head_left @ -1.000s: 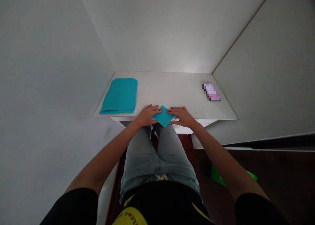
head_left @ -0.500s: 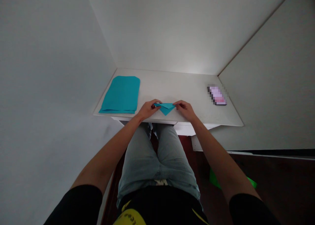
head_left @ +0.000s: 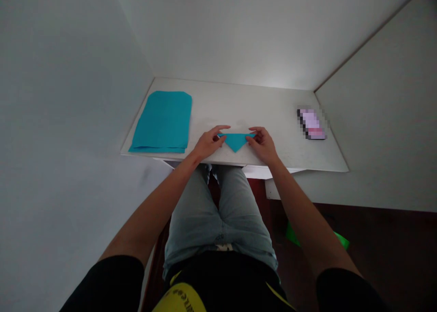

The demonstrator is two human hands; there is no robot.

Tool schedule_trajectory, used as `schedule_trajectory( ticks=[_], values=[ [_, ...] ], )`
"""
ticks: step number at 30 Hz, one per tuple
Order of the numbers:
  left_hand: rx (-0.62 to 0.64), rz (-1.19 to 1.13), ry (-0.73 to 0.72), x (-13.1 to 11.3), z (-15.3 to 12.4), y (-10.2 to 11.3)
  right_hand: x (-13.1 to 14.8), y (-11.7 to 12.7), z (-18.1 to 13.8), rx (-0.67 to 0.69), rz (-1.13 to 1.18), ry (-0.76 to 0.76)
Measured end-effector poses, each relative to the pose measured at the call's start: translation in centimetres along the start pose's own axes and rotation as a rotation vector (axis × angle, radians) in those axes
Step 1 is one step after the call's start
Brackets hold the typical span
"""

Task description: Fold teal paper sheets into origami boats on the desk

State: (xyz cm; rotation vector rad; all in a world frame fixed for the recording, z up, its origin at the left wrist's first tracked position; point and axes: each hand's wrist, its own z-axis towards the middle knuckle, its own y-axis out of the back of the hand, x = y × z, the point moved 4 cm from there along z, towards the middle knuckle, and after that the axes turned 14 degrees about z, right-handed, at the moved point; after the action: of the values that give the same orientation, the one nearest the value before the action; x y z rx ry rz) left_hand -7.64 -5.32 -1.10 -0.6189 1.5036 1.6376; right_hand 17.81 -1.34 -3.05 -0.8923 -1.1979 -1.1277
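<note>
- On the left of the white surface point(head_left: 235, 104): a stack of blue paper sheets point(head_left: 164, 120), lying flat, well apart from the hands, with lower edges slightly out of line near the front edge.
- Next, the left hand point(head_left: 206, 143): pinching the left corner of the folded paper between thumb and fingers, index finger stretched out along the top edge, palm otherwise loosely open.
- Between both hands, near the front edge of the surface: the folded paper point(head_left: 235, 141), blue, showing as a flat triangle with the long side away from the body and the point toward it. Cannot tell whether resting fully on the surface or lifted a little.
- Probably very light and thin, a bit stiffer along the folds, easy to crease or tear, not likely slippery. Best taken by the two end corners or pressed along the long edge, gently.
- Further right, the right hand point(head_left: 264, 145): gripping the opposite corner, thumb on the near face, index finger reaching over the top edge, other fingers curled in.
- At the far right of the surface: a phone point(head_left: 311, 124), blurred out, touched by neither hand.
</note>
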Motion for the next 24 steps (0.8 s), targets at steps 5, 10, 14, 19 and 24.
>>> schedule_trajectory(
  ticks=[5,10,14,19,24],
  values=[
    [0.072,0.006,0.021,-0.4,0.0,-1.3,-0.4,0.3,0.4,-0.169,-0.026,-0.017],
    [-0.011,0.250,-0.043,-1.2,0.1,-1.4,-0.2,0.4,0.3,-0.187,-0.026,0.008],
    [-0.055,0.284,-0.007,-1.2,-0.1,-1.2,0.3,0.4,0.3,-0.165,0.001,0.058],
    [-0.036,0.267,-0.036,-1.4,-0.1,-1.2,0.4,0.2,0.4,-0.151,-0.027,0.057],
    [0.004,0.183,-0.028,-1.0,0.1,-1.3,0.5,-0.2,0.4,-0.121,-0.010,0.050]
  ],
)
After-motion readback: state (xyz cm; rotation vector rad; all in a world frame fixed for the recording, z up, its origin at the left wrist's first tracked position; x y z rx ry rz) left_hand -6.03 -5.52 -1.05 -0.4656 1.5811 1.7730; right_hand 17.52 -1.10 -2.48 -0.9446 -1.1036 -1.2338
